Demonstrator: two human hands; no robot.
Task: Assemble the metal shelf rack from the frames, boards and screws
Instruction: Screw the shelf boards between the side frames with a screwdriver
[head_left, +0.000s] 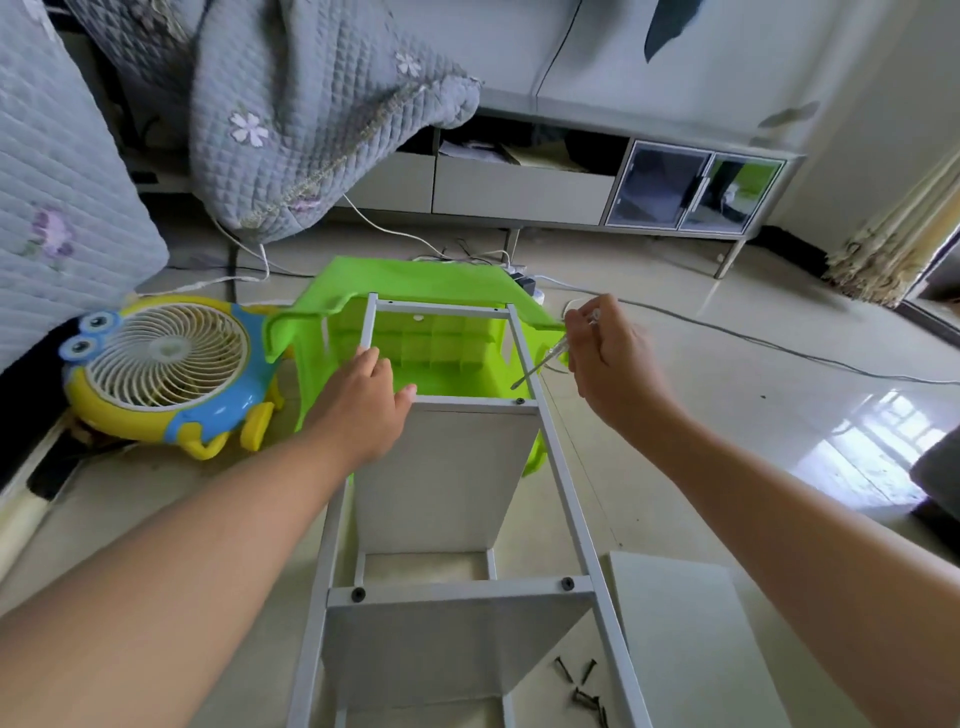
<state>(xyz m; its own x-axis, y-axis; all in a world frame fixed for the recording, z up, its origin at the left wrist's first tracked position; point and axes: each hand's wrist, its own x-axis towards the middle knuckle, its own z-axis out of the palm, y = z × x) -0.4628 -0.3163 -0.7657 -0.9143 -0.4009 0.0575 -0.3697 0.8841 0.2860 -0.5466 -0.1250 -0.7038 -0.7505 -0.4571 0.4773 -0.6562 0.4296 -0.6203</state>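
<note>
The grey metal frame (563, 478) lies on the floor running away from me, its far end propped on a green plastic stool (415, 283). Two white boards (441, 478) stand fixed between its rails, with black screws showing at the crossbars. My left hand (358, 402) grips the left rail where the upper board's crossbar meets it. My right hand (608, 358) holds a clear-handled screwdriver (545, 361), its tip slanting down toward the black screw (520, 401) at the right end of that crossbar. Several loose black screws (584, 686) lie on the floor at the bottom right.
A spare white board (691, 639) lies flat on the floor at the right. A yellow and blue cartoon fan (166, 364) sits left of the stool. Cables cross the floor behind, near a low cabinet (519, 192). A quilted grey cover (311, 114) hangs at the back left.
</note>
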